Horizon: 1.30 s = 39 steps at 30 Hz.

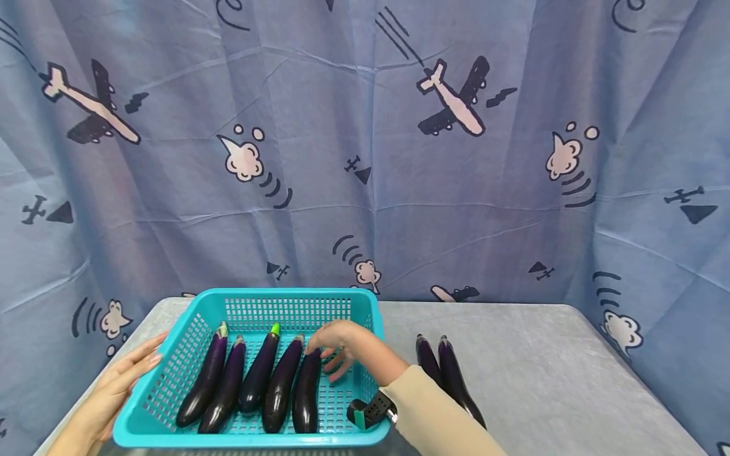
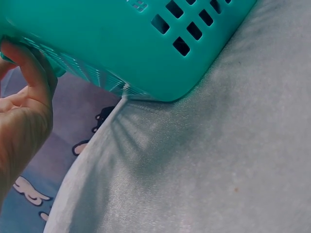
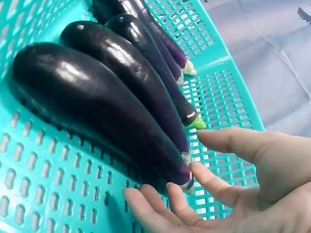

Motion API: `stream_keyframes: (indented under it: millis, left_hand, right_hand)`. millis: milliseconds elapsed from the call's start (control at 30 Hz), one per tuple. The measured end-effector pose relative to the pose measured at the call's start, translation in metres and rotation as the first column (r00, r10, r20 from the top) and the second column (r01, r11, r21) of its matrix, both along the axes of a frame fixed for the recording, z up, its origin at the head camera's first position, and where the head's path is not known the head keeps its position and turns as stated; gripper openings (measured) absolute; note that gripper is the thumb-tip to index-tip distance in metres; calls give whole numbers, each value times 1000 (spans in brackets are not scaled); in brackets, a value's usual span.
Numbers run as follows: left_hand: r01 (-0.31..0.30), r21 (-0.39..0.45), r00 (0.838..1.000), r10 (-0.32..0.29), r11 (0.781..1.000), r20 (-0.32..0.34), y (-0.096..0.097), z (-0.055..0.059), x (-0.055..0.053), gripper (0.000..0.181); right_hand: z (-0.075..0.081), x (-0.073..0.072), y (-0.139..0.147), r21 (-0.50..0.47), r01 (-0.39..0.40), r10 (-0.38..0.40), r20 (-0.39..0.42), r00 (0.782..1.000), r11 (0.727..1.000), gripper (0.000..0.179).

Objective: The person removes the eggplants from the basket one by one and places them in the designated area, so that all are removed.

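A turquoise plastic basket [image 1: 285, 293] with slotted walls holds several dark purple eggplants lying side by side. My left hand [image 1: 116, 383] grips the basket's left rim, its fingers bent over the edge in the left wrist view. Inside the basket, my right hand [image 1: 338, 345] is at the stem end of the rightmost eggplant [image 1: 306, 399]. The right wrist view shows this eggplant [image 3: 97, 104] resting on the basket floor, with spread, loosely bent fingertips [image 3: 201, 172] right at its cap. Another eggplant [image 1: 263, 373] has a bright green stem.
Two more eggplants [image 1: 453, 373] lie on the grey tabletop [image 1: 542, 373] right of the basket, partly hidden by my right sleeve [image 1: 439, 411]. A blue curtain [image 1: 319, 190] printed with planes hangs behind the table. A black wrist device [image 1: 373, 410] overlaps the basket's front right corner.
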<state>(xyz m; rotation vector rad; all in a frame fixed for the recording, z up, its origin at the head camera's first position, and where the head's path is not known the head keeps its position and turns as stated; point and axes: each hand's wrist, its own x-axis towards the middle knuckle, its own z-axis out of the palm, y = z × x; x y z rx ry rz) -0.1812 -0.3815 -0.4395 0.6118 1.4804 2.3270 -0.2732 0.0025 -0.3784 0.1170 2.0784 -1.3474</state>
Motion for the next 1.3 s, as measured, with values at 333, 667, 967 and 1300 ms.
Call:
stream_keyframes:
  millis: [333,667,967,1300]
  left_hand:
    - [-3,18,1000,2,1000,24,0,1,2,63]
    - [-28,-5,999,28,1000,16,4,1,0,61]
    - [-24,-4,999,24,1000,32,4,1,0,61]
    - [-34,-18,998,35,999,47,2,2,2,60]
  right_hand:
    - [-3,3,-1,-29,-109,108,-28,994,994,31]
    - [-5,6,0,-3,-157,156,-111,981,988,38]
    - [-10,5,-3,-17,-217,212,-136,968,976,40]
    - [-11,9,-7,-41,-193,185,-162,969,980,38]
